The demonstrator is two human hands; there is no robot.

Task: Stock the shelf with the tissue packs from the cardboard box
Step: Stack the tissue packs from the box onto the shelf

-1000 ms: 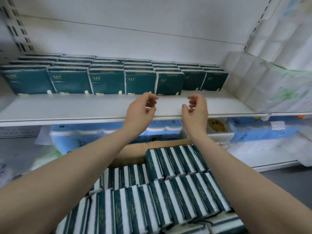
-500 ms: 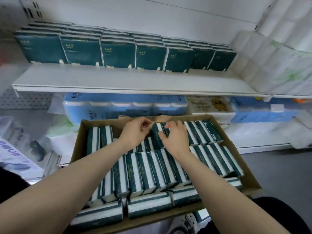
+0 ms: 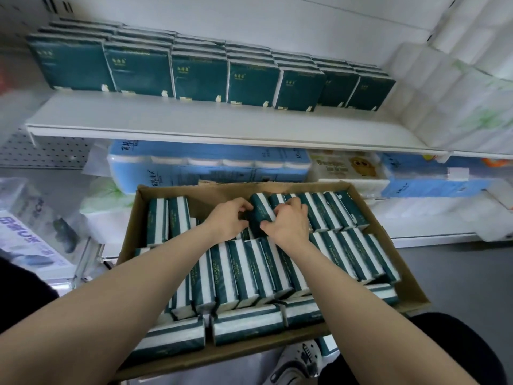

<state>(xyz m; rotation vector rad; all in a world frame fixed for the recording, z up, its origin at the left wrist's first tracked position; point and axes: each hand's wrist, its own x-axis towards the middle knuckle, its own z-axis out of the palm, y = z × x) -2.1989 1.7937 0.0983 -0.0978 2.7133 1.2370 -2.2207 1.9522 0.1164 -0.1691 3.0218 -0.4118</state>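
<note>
Head view showed both hands down in the cardboard box, which sat near the person, below the white shelf. The box was full of green and white packs standing on their edges in rows. The left hand and the right hand were on one tissue pack at the left end of the far row. The left fingers were curled against its left side. The right fingers were curled over the top, with the thumb pressed on its near end, so the two hands squeezed the pack between them. It looked tipped up a little, but I could not tell if it was free. A pack like this is probably light and soft, and it squashes when pressed. The wrapper looked shiny, so it may slip. The best place to hold is likely the two wide flat sides, not a corner. Far up on the shelf, more green packs stood in a row.
</note>
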